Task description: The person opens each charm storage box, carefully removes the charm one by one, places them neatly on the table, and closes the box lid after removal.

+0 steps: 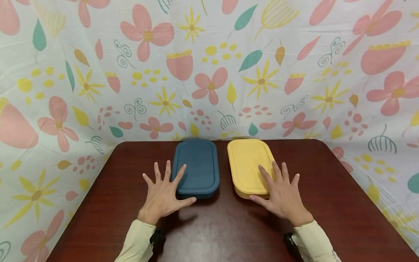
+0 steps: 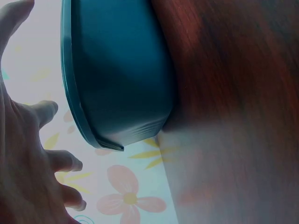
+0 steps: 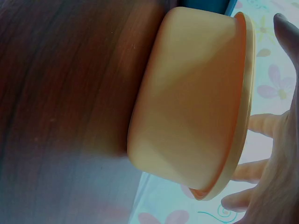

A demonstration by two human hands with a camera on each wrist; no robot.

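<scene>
A dark blue lidded box (image 1: 197, 165) lies on the table, its long side pointing away from me; its side wall (image 2: 121, 70) fills much of the left wrist view. To its right is a similar yellow lidded box (image 1: 249, 165), also seen from the side in the right wrist view (image 3: 191, 98). Fingers spread, my left hand (image 1: 162, 196) hovers at the blue box's near left corner, holding nothing. My right hand (image 1: 284, 196) spreads its fingers over the near right part of the yellow box; whether a fingertip touches the lid I cannot tell. Both lids are on, hiding any contents.
Both boxes stand near the back edge of a dark red-brown wooden table (image 1: 209, 233), with a narrow gap between them. Behind and beside the table hangs a white cloth (image 1: 209, 47) printed with flowers and leaves. Dark straps (image 1: 157, 237) sit at the wrists below cream sleeves.
</scene>
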